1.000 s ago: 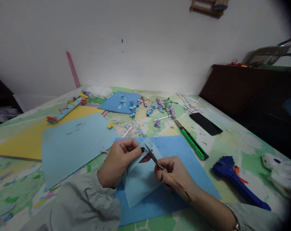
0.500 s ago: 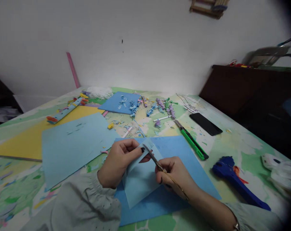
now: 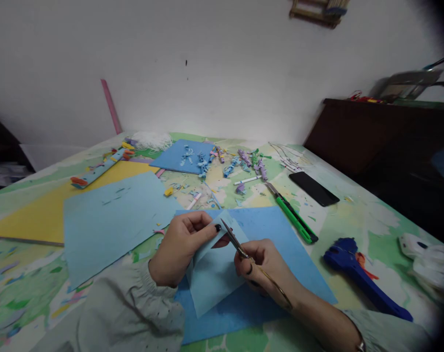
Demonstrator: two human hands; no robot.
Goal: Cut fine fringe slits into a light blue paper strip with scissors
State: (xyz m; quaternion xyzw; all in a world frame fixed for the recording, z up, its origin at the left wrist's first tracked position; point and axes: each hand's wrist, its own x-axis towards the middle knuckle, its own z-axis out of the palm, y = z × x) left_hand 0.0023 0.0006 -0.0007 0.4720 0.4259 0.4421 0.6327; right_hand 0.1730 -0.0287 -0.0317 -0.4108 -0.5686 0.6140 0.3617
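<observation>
My left hand (image 3: 181,242) pinches the top of a folded light blue paper piece (image 3: 210,274) held above a darker blue sheet (image 3: 269,230). My right hand (image 3: 268,266) grips small gold-handled scissors (image 3: 240,247); their blades point up and left into the paper's upper edge, close to my left thumb. Both wrists show grey sleeves.
A large light blue sheet (image 3: 112,220) over a yellow sheet (image 3: 34,215) lies to the left. A green utility knife (image 3: 293,215), a black phone (image 3: 313,188), a blue glue gun (image 3: 361,276), markers and several curled paper scraps (image 3: 229,164) lie beyond. A dark cabinet (image 3: 383,137) stands right.
The hands stay almost still; the scissors shift very slightly along the paper's top edge.
</observation>
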